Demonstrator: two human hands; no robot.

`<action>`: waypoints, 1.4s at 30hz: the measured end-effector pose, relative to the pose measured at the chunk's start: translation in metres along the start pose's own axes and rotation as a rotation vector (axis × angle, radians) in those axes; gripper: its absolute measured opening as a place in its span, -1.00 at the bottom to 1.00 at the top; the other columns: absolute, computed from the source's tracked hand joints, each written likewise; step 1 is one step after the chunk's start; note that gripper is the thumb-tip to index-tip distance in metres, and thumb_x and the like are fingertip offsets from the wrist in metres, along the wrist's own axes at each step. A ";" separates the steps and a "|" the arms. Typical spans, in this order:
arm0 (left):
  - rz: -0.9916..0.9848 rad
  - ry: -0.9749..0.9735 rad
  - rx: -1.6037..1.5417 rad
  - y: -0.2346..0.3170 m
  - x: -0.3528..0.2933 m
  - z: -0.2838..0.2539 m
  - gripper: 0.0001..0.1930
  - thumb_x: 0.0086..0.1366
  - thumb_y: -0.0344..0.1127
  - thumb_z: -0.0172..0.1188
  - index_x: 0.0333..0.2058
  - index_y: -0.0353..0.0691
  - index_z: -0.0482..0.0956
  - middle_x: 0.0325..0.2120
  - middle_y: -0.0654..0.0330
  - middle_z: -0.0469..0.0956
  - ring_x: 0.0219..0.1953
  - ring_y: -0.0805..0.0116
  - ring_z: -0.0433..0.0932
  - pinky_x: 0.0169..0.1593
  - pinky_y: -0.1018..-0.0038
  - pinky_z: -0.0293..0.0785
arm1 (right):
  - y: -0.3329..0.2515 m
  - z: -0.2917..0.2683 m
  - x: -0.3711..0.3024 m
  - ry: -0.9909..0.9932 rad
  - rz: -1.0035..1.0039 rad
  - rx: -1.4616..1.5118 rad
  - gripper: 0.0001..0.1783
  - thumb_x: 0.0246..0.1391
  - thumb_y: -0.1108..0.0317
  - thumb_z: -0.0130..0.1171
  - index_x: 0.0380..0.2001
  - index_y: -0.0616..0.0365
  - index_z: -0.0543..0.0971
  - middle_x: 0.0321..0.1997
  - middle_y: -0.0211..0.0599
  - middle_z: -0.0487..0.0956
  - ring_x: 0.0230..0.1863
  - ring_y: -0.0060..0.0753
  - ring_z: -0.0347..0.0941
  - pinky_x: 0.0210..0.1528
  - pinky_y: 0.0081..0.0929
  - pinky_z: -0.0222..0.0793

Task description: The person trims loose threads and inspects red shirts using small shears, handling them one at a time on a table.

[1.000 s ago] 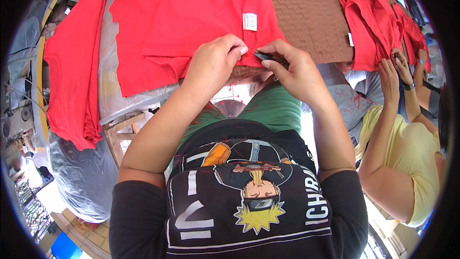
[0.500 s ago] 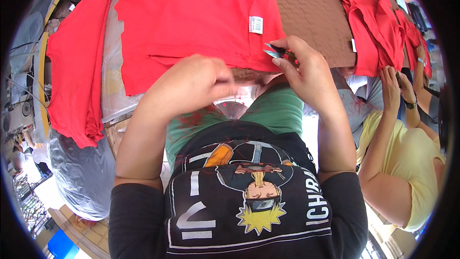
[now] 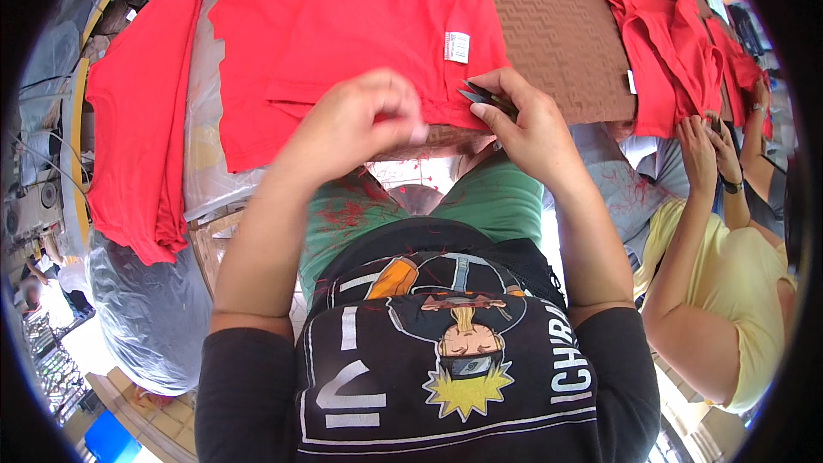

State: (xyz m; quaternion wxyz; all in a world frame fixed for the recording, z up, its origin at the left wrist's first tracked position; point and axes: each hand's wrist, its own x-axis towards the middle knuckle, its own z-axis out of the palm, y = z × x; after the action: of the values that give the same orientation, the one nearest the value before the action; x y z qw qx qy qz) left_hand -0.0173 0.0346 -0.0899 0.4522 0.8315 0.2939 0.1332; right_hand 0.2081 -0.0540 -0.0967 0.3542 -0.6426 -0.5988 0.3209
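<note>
So the red garment [image 3: 377, 26] is laid out on the brown-covered worktop [image 3: 561, 43], and I'll use its white label [image 3: 456, 47] as the landmark. The right hand [image 3: 490, 96] is just below and right of the label, pinching small dark snips [image 3: 482, 98] with the pointy blades a bit apart, right by the hem. The left hand [image 3: 399, 116] is below and left of it, fingers curled in but blurry, so I can't tell if there's a thread in there.

Progress-wise, my guess is partway: red thread scraps [image 3: 343, 216] litter the green trousers [image 3: 501, 184] below the label, so some snipping looks done. No clue how much of that hem is left, or whether the red pile [image 3: 141, 120] far left of the label or the red garments [image 3: 656, 30] well right of it are finished.

Materials: the red stuff looks like soft, matte knit, draping in loose folds with a wavy left edge. The brown cover has an embossed zigzag texture. Clear, crinkly plastic [image 3: 200, 141] shows left of the label.
</note>
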 end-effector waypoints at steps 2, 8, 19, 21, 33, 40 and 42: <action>-0.124 -0.518 0.094 0.023 -0.019 -0.029 -0.82 0.13 -0.29 0.33 -0.37 -0.29 0.62 -0.33 0.13 0.58 -0.31 0.33 0.58 -0.19 0.45 0.47 | 0.004 -0.001 -0.002 -0.002 0.033 0.081 -0.73 0.05 0.41 0.23 -0.15 0.21 0.52 -0.28 -0.05 0.62 -0.23 -0.15 0.58 -0.18 -0.33 0.45; -0.173 0.073 0.072 0.043 -0.011 0.002 -0.78 0.15 -0.27 0.31 -0.29 -0.29 0.63 -0.32 0.09 0.60 -0.27 0.24 0.60 -0.19 0.39 0.50 | -0.011 -0.002 -0.002 0.004 -0.034 0.116 -0.78 0.07 0.44 0.21 -0.19 0.22 0.54 -0.28 -0.09 0.63 -0.28 -0.24 0.58 -0.21 -0.42 0.44; 0.059 0.511 0.351 0.006 0.000 0.062 -0.82 0.07 -0.37 0.35 -0.35 -0.31 0.66 -0.25 0.10 0.60 -0.22 0.18 0.59 -0.11 0.38 0.51 | -0.007 0.010 -0.005 -0.044 0.028 0.106 -0.82 0.09 0.45 0.18 -0.21 0.20 0.56 -0.29 -0.12 0.64 -0.25 -0.24 0.59 -0.18 -0.42 0.45; -0.007 0.485 0.217 0.006 -0.002 0.060 -0.85 0.10 -0.39 0.32 -0.35 -0.32 0.66 -0.24 0.11 0.62 -0.20 0.25 0.59 -0.10 0.43 0.50 | -0.005 0.011 -0.005 -0.046 -0.010 0.082 -0.82 0.12 0.51 0.17 -0.18 0.24 0.56 -0.31 -0.29 0.60 -0.30 -0.53 0.50 -0.26 -0.56 0.41; -0.156 0.318 -0.213 0.009 -0.010 0.039 -0.84 0.18 -0.36 0.29 -0.30 -0.31 0.68 -0.17 0.15 0.61 -0.20 0.41 0.59 -0.11 0.51 0.48 | -0.009 0.009 -0.011 -0.063 -0.154 -0.065 -0.78 0.00 0.47 0.22 -0.22 0.17 0.53 -0.28 -0.15 0.57 -0.24 -0.06 0.55 -0.23 -0.29 0.46; -0.099 0.334 -0.193 0.009 -0.009 0.043 -0.86 0.17 -0.40 0.30 -0.31 -0.32 0.68 -0.19 0.18 0.58 -0.21 0.49 0.55 -0.13 0.55 0.47 | -0.014 0.014 -0.008 0.006 -0.273 -0.245 -0.82 0.01 0.43 0.18 -0.25 0.12 0.53 -0.33 -0.19 0.54 -0.28 0.01 0.52 -0.29 -0.17 0.44; -0.059 0.278 -0.049 0.009 -0.012 0.038 -0.85 0.17 -0.35 0.31 -0.33 -0.31 0.68 -0.25 0.18 0.60 -0.25 0.44 0.57 -0.16 0.51 0.48 | -0.015 0.012 -0.008 0.014 -0.248 -0.301 -0.83 0.01 0.42 0.19 -0.26 0.12 0.54 -0.33 -0.19 0.55 -0.28 0.01 0.52 -0.28 -0.17 0.44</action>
State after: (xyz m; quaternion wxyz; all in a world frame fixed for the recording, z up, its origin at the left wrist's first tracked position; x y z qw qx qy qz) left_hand -0.0048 -0.0021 -0.1033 0.4310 0.7847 0.3748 0.2410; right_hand 0.1891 -0.0608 -0.0902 0.2953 -0.6119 -0.7120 0.1772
